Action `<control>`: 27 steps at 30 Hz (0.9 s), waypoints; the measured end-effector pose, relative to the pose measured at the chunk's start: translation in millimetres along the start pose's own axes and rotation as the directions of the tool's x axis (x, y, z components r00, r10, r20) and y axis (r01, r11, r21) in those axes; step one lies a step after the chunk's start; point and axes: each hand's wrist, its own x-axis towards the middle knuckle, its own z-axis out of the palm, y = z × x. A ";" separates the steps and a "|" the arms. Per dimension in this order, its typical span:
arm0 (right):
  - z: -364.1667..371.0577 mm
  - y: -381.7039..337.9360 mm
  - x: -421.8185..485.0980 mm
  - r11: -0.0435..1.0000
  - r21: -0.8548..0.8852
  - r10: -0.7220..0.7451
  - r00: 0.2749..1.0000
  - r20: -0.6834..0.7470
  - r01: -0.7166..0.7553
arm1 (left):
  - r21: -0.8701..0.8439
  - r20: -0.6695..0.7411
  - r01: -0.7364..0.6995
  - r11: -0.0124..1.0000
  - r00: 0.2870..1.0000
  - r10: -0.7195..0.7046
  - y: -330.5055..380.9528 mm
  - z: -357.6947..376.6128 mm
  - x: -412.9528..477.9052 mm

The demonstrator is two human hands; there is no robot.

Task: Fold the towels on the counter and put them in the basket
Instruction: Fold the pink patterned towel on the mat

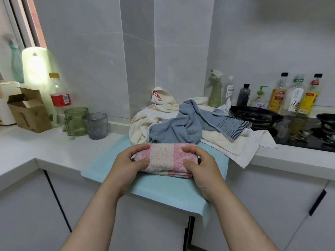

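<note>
The folded pink-and-cream towel [165, 160] lies as a thick oblong on the pale blue mat [163, 194], close to the front edge of the counter [45, 147], where the mat's near corner overhangs. Your left hand [126, 164] grips the towel's left end and your right hand [202, 166] its right end. On each, the fingers curl over the far edge and the thumb presses on top, so both ends are covered and only the front edge shows its stacked layers. You cannot tell whether the underside rests fully on the mat. Just behind it a crumpled blue towel [181, 127] sits on a heap of cream towels [143, 122]. How many there are is hard to say, and the red print on the topmost one is too creased to read. One cream corner hangs over the counter's front edge on the right. The heap's right side reaches a black stove [257, 115], which the picture's right edge cuts off. A row of bottles [277, 96] with unreadable labels stands along the counter's back edge. Toward the back left corner stand a green glass [75, 122] touching a grey glass [96, 126], a red-labelled bottle [59, 98] and an open cardboard box [27, 111]. Past these, window glare washes things out.
</note>
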 end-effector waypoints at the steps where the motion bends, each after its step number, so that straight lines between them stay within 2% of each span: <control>1: 0.1 2.6 1.1 1.000 -0.013 -0.003 1.000 0.007 0.003 | 0.017 -0.003 0.001 1.000 1.000 -0.001 -1.9 0.3 0.4; 7: -1.9 10.4 7.3 0.993 -0.121 -0.001 0.998 0.059 0.008 | 0.121 0.007 -0.005 0.993 1.000 0.005 -5.4 5.1 1.9; 11: -3.5 12.5 14.0 0.984 -0.176 0.023 0.993 0.113 -0.003 | 0.084 -0.023 0.016 0.996 1.000 -0.014 -6.8 6.9 4.7; 19: -4.1 2.3 15.4 0.982 -0.165 0.123 0.979 0.162 -0.096 | 0.132 -0.064 0.054 0.990 0.997 -0.046 -2.2 7.0 5.8; 22: 2.8 -6.2 14.5 0.965 -0.219 0.177 0.974 0.139 -0.144 | 0.105 -0.042 0.129 0.986 0.991 -0.125 4.2 1.4 8.2; 27: 6.1 -42.4 23.9 0.909 -0.217 0.391 0.909 0.144 -0.356 | 0.027 0.031 0.317 0.948 0.948 -0.318 35.5 -7.2 19.3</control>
